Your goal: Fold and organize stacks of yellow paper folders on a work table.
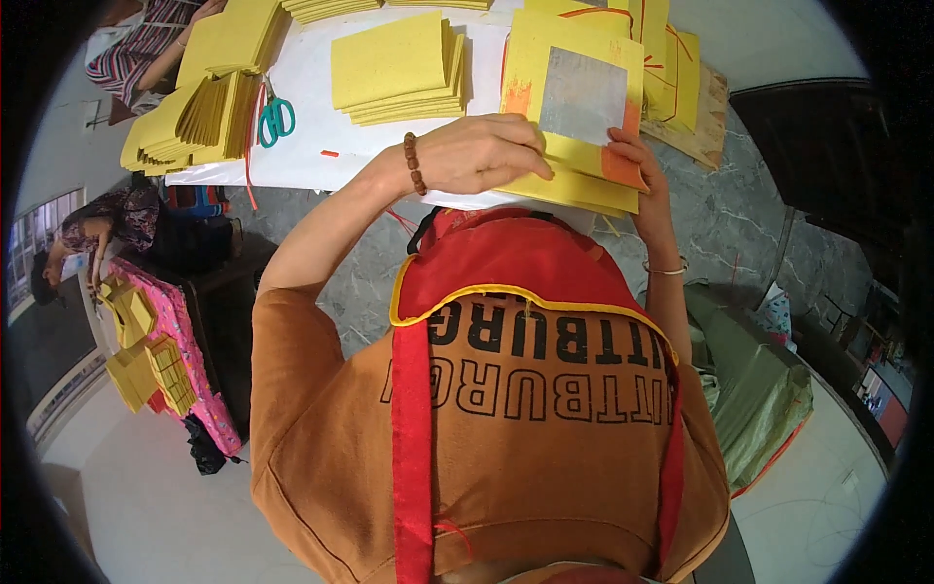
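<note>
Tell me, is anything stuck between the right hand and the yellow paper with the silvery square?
Nothing I can see is: the right hand touches the yellow paper at its orange-patched right side.

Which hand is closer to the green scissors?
Left. The left hand is to the right of the green scissors; the right hand is farther right, at the right edge of the yellow sheets.

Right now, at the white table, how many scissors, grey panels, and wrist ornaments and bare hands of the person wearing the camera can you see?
Scissors: 1
Grey panel: 1
Wrist ornaments: 2 (bead bracelet, bangle)
Bare hands: 2 (left hand, right hand)
Total: 6
</note>
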`<state>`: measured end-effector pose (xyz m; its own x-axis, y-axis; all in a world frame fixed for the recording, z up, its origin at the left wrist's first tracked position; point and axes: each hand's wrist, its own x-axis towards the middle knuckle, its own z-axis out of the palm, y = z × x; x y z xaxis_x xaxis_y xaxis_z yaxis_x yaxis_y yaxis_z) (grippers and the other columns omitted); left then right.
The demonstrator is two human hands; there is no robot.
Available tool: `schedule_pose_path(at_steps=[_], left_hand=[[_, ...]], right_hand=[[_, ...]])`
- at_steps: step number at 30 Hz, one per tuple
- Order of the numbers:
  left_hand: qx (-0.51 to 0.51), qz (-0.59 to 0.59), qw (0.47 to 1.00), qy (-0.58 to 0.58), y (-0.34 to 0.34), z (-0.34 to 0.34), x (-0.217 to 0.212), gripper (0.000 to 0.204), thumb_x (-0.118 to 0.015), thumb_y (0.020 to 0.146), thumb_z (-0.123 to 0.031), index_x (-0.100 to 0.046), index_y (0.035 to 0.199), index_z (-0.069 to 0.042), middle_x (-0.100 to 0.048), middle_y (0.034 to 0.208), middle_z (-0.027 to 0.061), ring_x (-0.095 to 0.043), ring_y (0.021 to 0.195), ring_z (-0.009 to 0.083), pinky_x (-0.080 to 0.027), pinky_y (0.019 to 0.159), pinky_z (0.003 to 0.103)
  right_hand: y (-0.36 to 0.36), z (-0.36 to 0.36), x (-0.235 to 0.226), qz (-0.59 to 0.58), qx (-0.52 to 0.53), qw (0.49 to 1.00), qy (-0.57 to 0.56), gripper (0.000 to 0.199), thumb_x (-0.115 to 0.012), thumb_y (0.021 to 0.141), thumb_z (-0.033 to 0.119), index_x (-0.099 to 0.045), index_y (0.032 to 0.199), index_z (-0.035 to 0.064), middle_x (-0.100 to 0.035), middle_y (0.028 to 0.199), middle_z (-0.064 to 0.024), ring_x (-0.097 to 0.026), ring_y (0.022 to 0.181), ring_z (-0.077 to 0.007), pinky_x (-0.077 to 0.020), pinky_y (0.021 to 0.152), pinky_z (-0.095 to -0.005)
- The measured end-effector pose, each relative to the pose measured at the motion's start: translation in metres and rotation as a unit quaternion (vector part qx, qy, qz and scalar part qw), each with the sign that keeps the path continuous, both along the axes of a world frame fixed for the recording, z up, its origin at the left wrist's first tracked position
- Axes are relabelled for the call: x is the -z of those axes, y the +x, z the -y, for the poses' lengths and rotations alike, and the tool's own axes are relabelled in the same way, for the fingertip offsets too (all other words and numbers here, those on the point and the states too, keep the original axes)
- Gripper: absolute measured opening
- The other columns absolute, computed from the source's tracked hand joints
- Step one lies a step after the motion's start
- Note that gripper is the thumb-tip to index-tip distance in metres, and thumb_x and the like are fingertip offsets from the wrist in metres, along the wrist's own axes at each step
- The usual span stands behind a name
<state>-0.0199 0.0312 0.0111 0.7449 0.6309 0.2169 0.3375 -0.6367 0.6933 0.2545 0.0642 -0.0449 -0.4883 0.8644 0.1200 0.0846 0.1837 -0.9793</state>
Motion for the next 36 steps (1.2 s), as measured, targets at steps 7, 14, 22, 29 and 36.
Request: schedule_pose_path(at_steps=[7,14,22,29,36], left_hand=[[-0.008,-0.044,0.998,0.033,0.001,0.008,-0.002,0.048,-0.070,0.068,-0.025,-0.056,0.110,-0.007,-0.054,0.107,0.0111,-0.048,0.104,0.0286,-0.041,0.088,0.040],[0.008,-0.004,0.999,-0.035,-0.006,0.001,0.001,0.052,-0.071,0.068,-0.026,-0.057,0.114,-0.008,-0.055,0.107,0.0105,-0.048,0.104,0.0284,-0.041,0.089,0.040],[-0.001,-0.002,0.999,-0.051,-0.004,0.002,0.001,0.049,-0.071,0.069,-0.025,-0.058,0.114,-0.009,-0.055,0.107,0.0103,-0.048,0.103,0.0289,-0.041,0.088,0.040],[-0.002,0.013,0.999,-0.039,-0.005,0.002,0.000,0.043,-0.069,0.072,-0.019,-0.059,0.112,-0.008,-0.056,0.104,0.0099,-0.050,0.101,0.0277,-0.042,0.087,0.039],[-0.012,0.034,0.999,-0.001,-0.006,-0.002,0.002,0.021,-0.056,0.083,-0.010,-0.060,0.104,-0.007,-0.061,0.091,0.0097,-0.057,0.088,0.0263,-0.048,0.078,0.035]], right_hand=[[0.000,-0.001,0.000,-0.001,-0.006,1.000,0.004,0.039,-0.068,0.069,0.001,-0.060,0.106,0.0090,-0.052,0.124,-0.0070,-0.045,0.118,-0.0229,-0.0299,0.104,-0.0347],[0.000,-0.001,0.001,0.004,0.000,1.000,-0.005,0.039,-0.068,0.069,0.002,-0.060,0.106,0.0092,-0.053,0.123,-0.0068,-0.044,0.120,-0.0227,-0.0294,0.104,-0.0349],[-0.001,0.000,-0.002,0.011,0.001,1.000,-0.007,0.038,-0.068,0.070,0.001,-0.060,0.106,0.0092,-0.053,0.123,-0.0063,-0.044,0.119,-0.0227,-0.0295,0.104,-0.0357],[0.001,-0.001,-0.002,0.017,-0.005,1.000,-0.009,0.039,-0.067,0.070,0.000,-0.059,0.107,0.0097,-0.051,0.125,-0.0057,-0.042,0.122,-0.0226,-0.0285,0.105,-0.0363],[0.011,-0.004,-0.015,-0.024,-0.114,0.991,-0.063,0.074,-0.078,0.059,0.029,-0.049,0.125,0.0127,-0.038,0.137,-0.0065,-0.030,0.131,-0.0241,-0.0164,0.110,-0.0388]])
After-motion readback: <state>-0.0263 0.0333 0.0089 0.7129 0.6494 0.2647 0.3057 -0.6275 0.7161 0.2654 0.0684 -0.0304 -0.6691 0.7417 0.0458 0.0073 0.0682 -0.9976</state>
